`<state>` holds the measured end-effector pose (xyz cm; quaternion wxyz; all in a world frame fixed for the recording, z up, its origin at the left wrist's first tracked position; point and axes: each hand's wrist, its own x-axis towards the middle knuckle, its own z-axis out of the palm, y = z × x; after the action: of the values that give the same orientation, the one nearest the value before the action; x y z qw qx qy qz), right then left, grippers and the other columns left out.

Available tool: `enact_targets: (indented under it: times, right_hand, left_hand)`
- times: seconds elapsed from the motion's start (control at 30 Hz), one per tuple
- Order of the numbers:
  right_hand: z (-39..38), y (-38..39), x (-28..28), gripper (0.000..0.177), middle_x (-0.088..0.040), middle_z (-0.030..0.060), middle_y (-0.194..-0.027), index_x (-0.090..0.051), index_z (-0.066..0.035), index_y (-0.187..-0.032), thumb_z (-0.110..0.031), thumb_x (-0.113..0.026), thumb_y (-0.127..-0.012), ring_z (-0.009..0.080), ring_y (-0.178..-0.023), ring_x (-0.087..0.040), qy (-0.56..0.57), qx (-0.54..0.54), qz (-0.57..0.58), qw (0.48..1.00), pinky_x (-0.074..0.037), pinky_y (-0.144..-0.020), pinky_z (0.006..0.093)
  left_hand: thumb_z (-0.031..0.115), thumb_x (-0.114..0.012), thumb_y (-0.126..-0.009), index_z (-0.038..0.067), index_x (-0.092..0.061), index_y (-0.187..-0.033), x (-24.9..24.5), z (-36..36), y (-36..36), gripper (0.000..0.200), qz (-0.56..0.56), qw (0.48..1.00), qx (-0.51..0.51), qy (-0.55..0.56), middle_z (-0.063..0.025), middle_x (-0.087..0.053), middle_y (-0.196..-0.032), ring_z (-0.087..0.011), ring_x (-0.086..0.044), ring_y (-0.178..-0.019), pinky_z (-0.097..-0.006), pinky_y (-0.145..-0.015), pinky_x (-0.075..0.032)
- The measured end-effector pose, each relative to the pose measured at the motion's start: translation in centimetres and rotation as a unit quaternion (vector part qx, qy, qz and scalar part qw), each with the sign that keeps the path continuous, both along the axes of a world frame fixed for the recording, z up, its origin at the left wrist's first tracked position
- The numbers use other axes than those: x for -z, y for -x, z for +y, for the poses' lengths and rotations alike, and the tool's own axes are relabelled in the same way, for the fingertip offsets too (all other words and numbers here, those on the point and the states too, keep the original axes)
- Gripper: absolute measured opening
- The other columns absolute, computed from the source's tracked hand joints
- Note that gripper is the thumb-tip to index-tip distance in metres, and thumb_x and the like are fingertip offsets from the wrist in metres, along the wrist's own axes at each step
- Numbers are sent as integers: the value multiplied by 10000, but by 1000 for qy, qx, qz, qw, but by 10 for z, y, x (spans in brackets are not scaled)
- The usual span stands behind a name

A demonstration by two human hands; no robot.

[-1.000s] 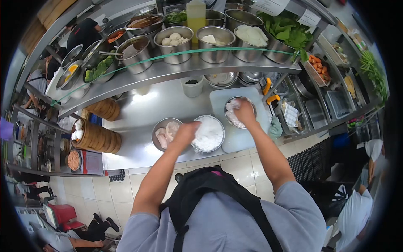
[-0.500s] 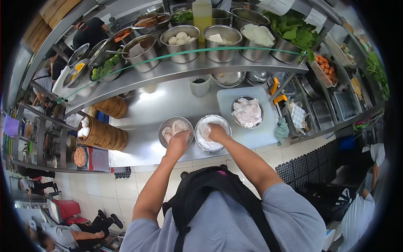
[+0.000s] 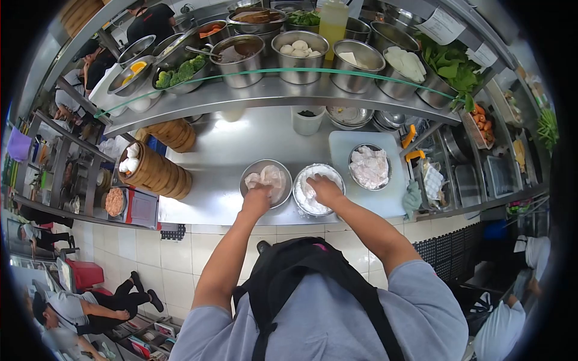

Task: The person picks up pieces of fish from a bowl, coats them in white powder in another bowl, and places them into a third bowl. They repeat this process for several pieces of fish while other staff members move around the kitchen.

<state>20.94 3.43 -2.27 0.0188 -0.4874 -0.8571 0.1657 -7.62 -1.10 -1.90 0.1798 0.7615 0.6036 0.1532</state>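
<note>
In the head view, a steel bowl point(image 3: 284, 191) holds pale pink raw meat point(image 3: 272, 175). My left hand point(image 3: 257, 201) reaches over its near side, fingers curled down onto a piece of that meat; the fingertips are partly hidden. Just right of it stands a bowl of white flour point(image 3: 316, 209). Inside, my right hand point(image 3: 326, 190) has thumb and fingers around a flour-coated piece of meat point(image 3: 306, 188), pressed against the flour. Further right, a third steel bowl point(image 3: 388, 173) contains several floured pieces point(image 3: 369, 166).
A white cutting board point(image 3: 340, 144) lies under the third bowl. Bamboo steamers point(image 3: 161, 174) stand at the left, a white tub point(image 3: 307, 122) at the back. Above runs a steel shelf point(image 3: 198, 108) with several ingredient bowls. A green cloth point(image 3: 412, 198) hangs at the right edge.
The view has shifted, so the bench appears further right and slightly higher. My right hand's fingers have spread more over the flour; my left hand stays at the meat bowl.
</note>
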Motion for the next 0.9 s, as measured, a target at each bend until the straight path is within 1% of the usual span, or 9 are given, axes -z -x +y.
enact_targets:
  times: [0.03,0.2,0.27,0.4,0.47,0.53,0.7,0.8,0.9]
  right_hand:
    - [4,0,4,534,-539,237,-1325,-569,-110,-1253,-95,-714,-740,401,-1166,-576,5,13,7,1000,-504,-957,469]
    - [30,-8,-3,432,-632,225,-1228,-655,-104,-1180,-112,-641,-747,362,-1140,-612,44,105,92,989,-503,-972,448]
    - [40,-18,6,406,-669,224,-1148,-688,-101,-1141,-148,-638,-741,342,-1104,-632,86,92,57,991,-501,-977,430]
    - [16,-15,-6,497,-629,174,-1212,-617,-74,-1247,-140,-661,-757,364,-1073,-638,9,74,23,997,-506,-967,460]
    - [-2,-6,-14,512,-613,149,-1208,-591,-61,-1265,-117,-657,-760,369,-1057,-643,34,47,-22,998,-516,-941,480]
    - [-2,-4,7,541,-597,183,-1239,-587,-85,-1275,-133,-684,-745,359,-1158,-593,31,49,-58,997,-498,-961,474]
    - [22,-19,17,358,-682,217,-1100,-691,-79,-1088,-161,-649,-742,375,-1040,-643,21,126,83,988,-513,-929,457]
    - [30,-33,17,379,-676,217,-1114,-685,-77,-1105,-182,-664,-741,390,-1059,-632,97,132,137,977,-509,-933,461]
    - [20,-34,20,378,-672,223,-1115,-680,-81,-1105,-178,-672,-740,399,-1065,-626,90,102,106,985,-506,-928,466]
  left_hand:
    - [131,-664,-809,134,-640,-1232,5,4,-7,423,68,998,13,0,-209,-593,-1265,-445,-617,-1083,-454,-907,-540]
    - [179,-701,-785,176,-598,-1290,18,23,-18,515,129,990,22,53,-209,-551,-1312,-439,-592,-1145,-452,-941,-531]
    - [177,-702,-782,175,-601,-1287,17,24,-21,514,131,988,30,73,-212,-556,-1299,-417,-602,-1140,-447,-941,-531]
    - [151,-688,-781,179,-613,-1264,7,28,-24,490,150,985,39,78,-202,-562,-1285,-346,-633,-1114,-433,-921,-541]
    - [142,-683,-781,178,-617,-1255,8,27,-25,480,159,984,39,67,-200,-567,-1277,-327,-644,-1097,-429,-909,-547]
    - [126,-679,-775,169,-626,-1237,7,29,-27,467,152,985,20,80,-198,-579,-1245,-331,-658,-1065,-430,-881,-557]
    - [116,-671,-778,166,-642,-1214,13,31,-27,439,160,985,27,64,-200,-581,-1222,-332,-663,-1045,-429,-869,-559]
    - [116,-661,-787,170,-659,-1195,18,34,-28,412,144,986,30,73,-211,-579,-1219,-335,-662,-1038,-423,-880,-554]
    - [118,-656,-794,177,-671,-1187,23,37,-23,397,116,989,32,81,-224,-575,-1221,-341,-659,-1033,-422,-892,-548]
